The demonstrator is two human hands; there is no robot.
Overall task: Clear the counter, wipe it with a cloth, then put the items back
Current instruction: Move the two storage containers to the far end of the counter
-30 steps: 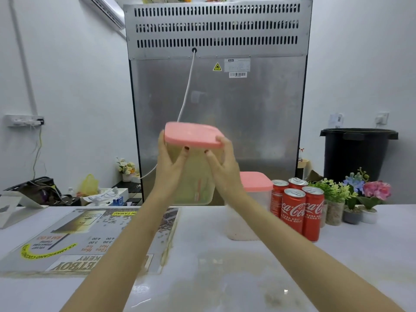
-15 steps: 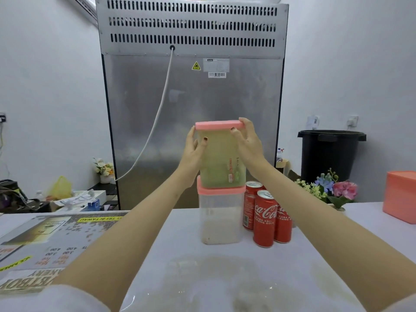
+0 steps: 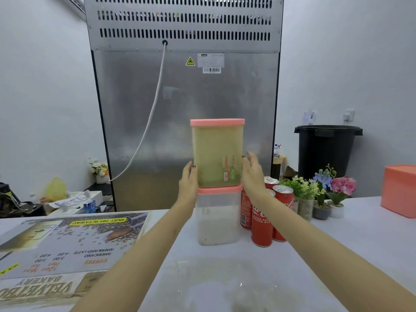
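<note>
A tall container (image 3: 216,158) with yellowish contents and a pink lid stands upright, stacked on a clear pink-lidded container (image 3: 217,219) of white powder at the middle of the white counter (image 3: 225,278). My left hand (image 3: 188,179) lies flat against the lower left side of the upper container. My right hand (image 3: 252,174) is by its lower right side with the fingers spread, at most brushing it. Neither hand is closed around it.
Three red cola cans (image 3: 261,226) stand right of the stack, then small flower pots (image 3: 326,194) and a pink box (image 3: 398,190) at the far right. A menu poster (image 3: 67,244) lies flat on the left. A steel fridge back (image 3: 184,97) and black bin (image 3: 326,149) stand behind the counter.
The yellowish container went from held in the air to standing on the lower container. Both hands slid from its top down to its lower sides and loosened their grip.
</note>
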